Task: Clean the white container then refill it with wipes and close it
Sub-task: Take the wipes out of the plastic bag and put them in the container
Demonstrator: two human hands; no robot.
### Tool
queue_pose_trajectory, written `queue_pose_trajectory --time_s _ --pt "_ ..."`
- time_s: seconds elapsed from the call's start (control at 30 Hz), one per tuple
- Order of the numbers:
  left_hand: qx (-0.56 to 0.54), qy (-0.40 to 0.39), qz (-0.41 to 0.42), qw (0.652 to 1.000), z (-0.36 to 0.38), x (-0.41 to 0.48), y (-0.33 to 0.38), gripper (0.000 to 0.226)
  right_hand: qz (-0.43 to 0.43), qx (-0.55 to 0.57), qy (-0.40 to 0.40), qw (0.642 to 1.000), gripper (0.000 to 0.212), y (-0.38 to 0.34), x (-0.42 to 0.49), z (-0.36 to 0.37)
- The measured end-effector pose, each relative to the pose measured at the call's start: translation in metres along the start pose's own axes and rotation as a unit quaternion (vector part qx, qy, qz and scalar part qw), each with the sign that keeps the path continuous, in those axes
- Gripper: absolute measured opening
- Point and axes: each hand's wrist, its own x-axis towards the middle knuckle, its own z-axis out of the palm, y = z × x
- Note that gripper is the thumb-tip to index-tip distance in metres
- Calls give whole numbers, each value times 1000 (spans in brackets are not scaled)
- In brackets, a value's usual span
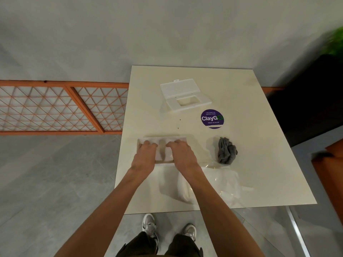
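Head view: white container base (162, 141) is seen flat on the cream table (259, 145), mid-left, just beyond the near half. It is gripped by both hands side by side: left hand (144, 156) on its left part, right hand (182, 154) on its right part, fingers curled down onto it, knuckles up. Contents are masked by the hands and shadow; possibly wipes inside, cannot be told.

Container lid (185, 95) is laid well apart at the far side, its flap hinged open, the rectangular opening exposed. Purple ClayGo sticker (212, 118) is stuck to the table between lid and base, offset right. Crumpled grey cloth (227, 151) is placed right of the base, not touching it. Clear plastic wipes pack (219, 184) is lying near the front edge, partly under the right forearm, just beside the cloth.
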Motion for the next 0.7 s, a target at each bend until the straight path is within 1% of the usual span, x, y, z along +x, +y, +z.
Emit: queue_pose_trajectory --time_s 0.03,0.07,0.13,0.23,0.37,0.5,0.7 --pt "-17 12 -8 1000 -1 -4 2 58 -6 10 17 1000 57 2 -4 -2" --pt "-27 32 -14 999 -1 -11 7 54 -5 32 43 999 52 6 -11 -5" --pt "-52 86 -14 995 -4 -24 17 45 3 88 101 991 34 11 -25 -11" --pt "-96 159 20 982 0 -49 41 32 4 175 179 968 12 32 -56 -18" --pt "-172 199 35 964 21 -79 80 15 6 256 214 943 13 78 -106 -31" --pt "-215 184 36 958 49 -99 117 9 58 272 255 926 15 134 -149 -46" --pt "-226 153 65 960 88 -117 172 7 157 286 206 923 17 215 -169 -32"
